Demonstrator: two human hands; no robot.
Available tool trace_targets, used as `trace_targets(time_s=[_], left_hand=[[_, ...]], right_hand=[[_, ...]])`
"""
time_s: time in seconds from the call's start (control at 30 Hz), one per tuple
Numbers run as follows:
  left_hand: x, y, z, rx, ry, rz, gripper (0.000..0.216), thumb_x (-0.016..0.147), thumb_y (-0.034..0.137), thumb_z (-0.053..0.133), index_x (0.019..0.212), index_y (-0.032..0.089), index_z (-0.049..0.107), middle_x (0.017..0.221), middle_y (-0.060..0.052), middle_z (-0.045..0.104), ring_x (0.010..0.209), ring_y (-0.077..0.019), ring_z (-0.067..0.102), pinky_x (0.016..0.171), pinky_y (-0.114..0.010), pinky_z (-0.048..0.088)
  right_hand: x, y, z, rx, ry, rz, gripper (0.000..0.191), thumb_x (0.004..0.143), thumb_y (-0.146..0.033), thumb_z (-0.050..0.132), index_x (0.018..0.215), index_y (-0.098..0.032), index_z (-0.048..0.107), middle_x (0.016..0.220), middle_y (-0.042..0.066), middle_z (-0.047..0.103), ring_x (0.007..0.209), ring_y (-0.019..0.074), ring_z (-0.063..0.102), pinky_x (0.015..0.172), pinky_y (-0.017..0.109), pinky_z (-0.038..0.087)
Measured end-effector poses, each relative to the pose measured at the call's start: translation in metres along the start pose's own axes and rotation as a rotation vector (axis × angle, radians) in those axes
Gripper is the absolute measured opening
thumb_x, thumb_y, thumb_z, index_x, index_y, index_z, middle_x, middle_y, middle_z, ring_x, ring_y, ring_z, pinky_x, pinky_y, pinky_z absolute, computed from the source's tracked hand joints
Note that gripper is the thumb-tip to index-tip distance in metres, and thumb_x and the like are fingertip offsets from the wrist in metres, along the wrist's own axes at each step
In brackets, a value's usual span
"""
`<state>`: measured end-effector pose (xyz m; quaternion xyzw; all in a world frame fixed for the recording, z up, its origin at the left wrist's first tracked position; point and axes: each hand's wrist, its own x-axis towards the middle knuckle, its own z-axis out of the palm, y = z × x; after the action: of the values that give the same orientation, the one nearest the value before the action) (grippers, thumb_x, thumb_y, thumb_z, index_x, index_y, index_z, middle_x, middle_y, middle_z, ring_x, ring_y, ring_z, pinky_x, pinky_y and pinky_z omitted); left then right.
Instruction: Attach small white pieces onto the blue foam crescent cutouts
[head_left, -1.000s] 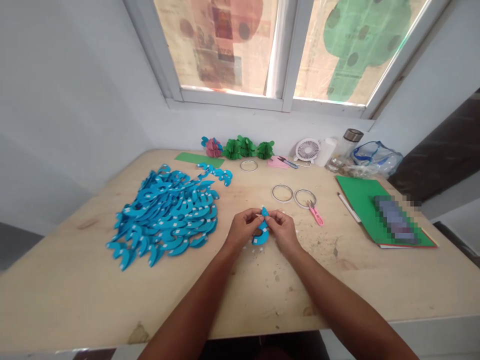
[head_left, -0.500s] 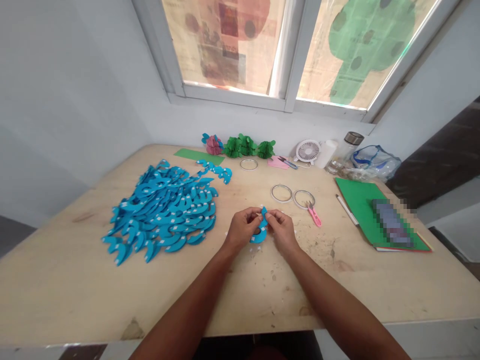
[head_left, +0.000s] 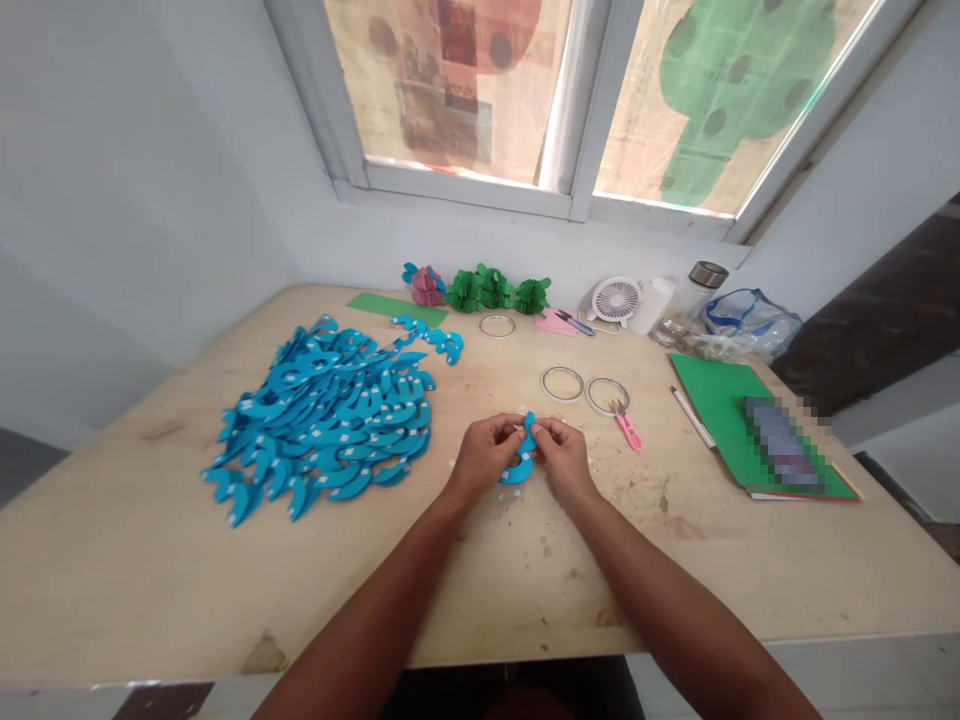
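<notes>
Both my hands meet over the middle of the wooden table (head_left: 150,560). My left hand (head_left: 486,456) and my right hand (head_left: 564,458) each pinch the same curved blue paper cut-out (head_left: 523,462), fingers closed on its upper end. To the left lies a large heap of like blue curved cut-outs (head_left: 330,420) with small white tabs. Tiny white scraps dot the wood around my hands.
Two tape rings (head_left: 563,384) and pink snips (head_left: 628,427) lie just beyond my hands. Green card sheets (head_left: 731,405) sit at right. Along the back wall stand green paper flowers (head_left: 491,290), a pink one (head_left: 427,288), a small white fan (head_left: 615,300), a jar (head_left: 694,295) and a plastic bag (head_left: 750,320).
My hands stay pinched on the blue cut-out with only slight finger shifts. The view has tilted a little.
</notes>
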<state>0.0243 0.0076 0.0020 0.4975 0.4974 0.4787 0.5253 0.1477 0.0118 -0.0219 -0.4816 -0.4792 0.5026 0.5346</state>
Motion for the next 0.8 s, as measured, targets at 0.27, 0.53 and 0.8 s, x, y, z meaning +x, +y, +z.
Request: trace_targets(time_s=[0.27, 0.53, 0.8], left_hand=[[-0.0006, 0.0033, -0.0008, -0.017, 0.006, -0.024, 0.029, 0.062, 0.029, 0.063, 0.084, 0.012, 0.069, 0.056, 0.001, 0.058, 0.044, -0.0079, 0.048, 0.039, -0.017, 0.041], [-0.0006, 0.0041, -0.0012, -0.022, 0.015, -0.032, 0.029, 0.062, 0.028, 0.063, 0.085, 0.011, 0.069, 0.058, 0.000, 0.061, 0.047, -0.0093, 0.051, 0.042, -0.019, 0.044], [-0.0006, 0.0056, -0.0022, -0.007, 0.008, -0.029, 0.028, 0.063, 0.026, 0.062, 0.084, 0.011, 0.069, 0.058, 0.000, 0.061, 0.047, -0.0088, 0.051, 0.043, -0.019, 0.044]], right_hand=[[0.0018, 0.0044, -0.0015, 0.008, -0.015, -0.007, 0.022, 0.071, -0.035, 0.060, 0.078, -0.017, 0.069, 0.063, 0.001, 0.062, 0.056, 0.0135, 0.053, 0.053, 0.025, 0.043], [0.0021, 0.0049, -0.0018, 0.025, -0.031, -0.021, 0.020, 0.072, -0.033, 0.059, 0.079, -0.018, 0.070, 0.062, 0.000, 0.062, 0.056, 0.0130, 0.053, 0.055, 0.025, 0.042], [0.0014, 0.0025, -0.0021, 0.021, -0.037, -0.012, 0.022, 0.072, -0.036, 0.059, 0.077, -0.017, 0.070, 0.062, 0.000, 0.062, 0.055, 0.0132, 0.052, 0.054, 0.025, 0.041]])
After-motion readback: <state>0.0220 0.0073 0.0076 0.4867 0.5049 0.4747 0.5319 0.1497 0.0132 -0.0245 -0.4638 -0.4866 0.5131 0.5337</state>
